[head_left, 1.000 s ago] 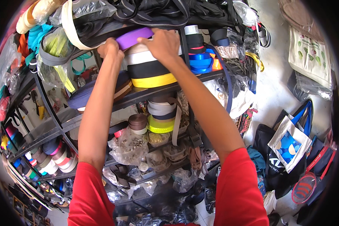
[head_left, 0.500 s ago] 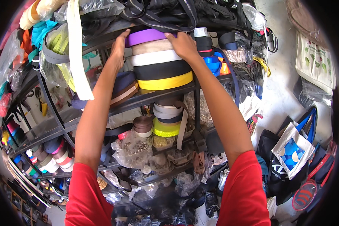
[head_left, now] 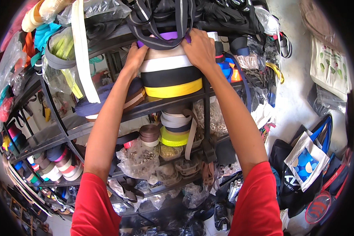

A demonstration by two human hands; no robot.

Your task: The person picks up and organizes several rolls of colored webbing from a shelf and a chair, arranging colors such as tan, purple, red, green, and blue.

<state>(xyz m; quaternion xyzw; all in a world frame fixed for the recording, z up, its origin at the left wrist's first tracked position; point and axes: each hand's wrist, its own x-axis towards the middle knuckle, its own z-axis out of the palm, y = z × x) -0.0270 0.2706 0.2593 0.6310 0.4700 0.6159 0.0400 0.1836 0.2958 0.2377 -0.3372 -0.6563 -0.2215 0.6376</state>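
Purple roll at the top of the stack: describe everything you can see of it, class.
The purple roll is a wound band, apparently woven webbing, with a smooth-looking, plain outer face. It lies flat on top of the beige roll, above white, black and yellow ones. The left hand is at its left side and the right hand at its right. A dark zipper loop hangs across its front, hiding part of it; its center is not visible.

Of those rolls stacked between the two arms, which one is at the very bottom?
The yellow roll. It is the lowest: the black roll, white roll, beige roll and purple roll all sit above it.
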